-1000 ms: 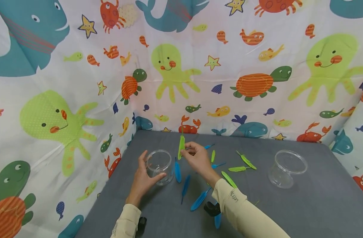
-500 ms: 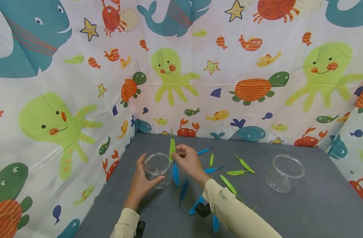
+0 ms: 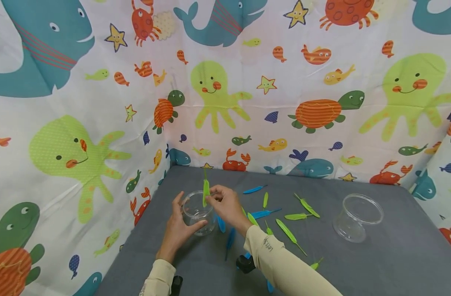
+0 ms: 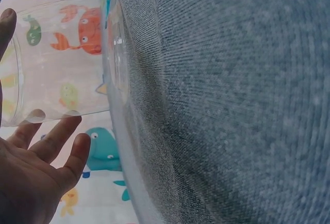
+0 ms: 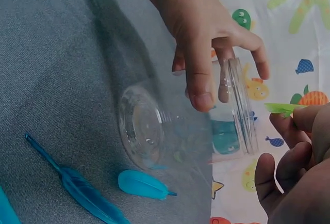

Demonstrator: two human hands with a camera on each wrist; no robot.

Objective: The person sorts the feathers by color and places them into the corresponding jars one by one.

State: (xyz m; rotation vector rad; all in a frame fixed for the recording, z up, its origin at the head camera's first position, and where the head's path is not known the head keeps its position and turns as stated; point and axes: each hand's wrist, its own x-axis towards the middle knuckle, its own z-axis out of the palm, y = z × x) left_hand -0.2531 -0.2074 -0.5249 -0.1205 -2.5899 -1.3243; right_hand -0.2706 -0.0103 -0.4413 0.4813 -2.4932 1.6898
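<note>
A clear jar [image 3: 200, 222] stands at the left of the grey table. My left hand [image 3: 175, 230] holds it, thumb on the near side and fingers along the far side; the left wrist view shows fingertips at the wall of the jar [image 4: 62, 79]. Between thumb and fingertips, my right hand [image 3: 227, 205] pinches a green feather [image 3: 205, 190] upright, its bare quill pointing up. From the head, this feather overlaps the jar's rim. In the right wrist view the green feather [image 5: 280, 109] is beside the open mouth of the jar [image 5: 240, 126].
Blue feathers [image 3: 263, 214] and green feathers [image 3: 286, 231] lie scattered around the middle of the table [image 3: 358, 271]. A second clear jar [image 3: 351, 228] with a wide rim stands at the right. Behind hangs a sea-animal print cloth [image 3: 225, 144].
My right hand has moved left with the green feather, from right of the jar to over its rim. Feathers formerly behind the right arm now show. My left hand stays at the jar.
</note>
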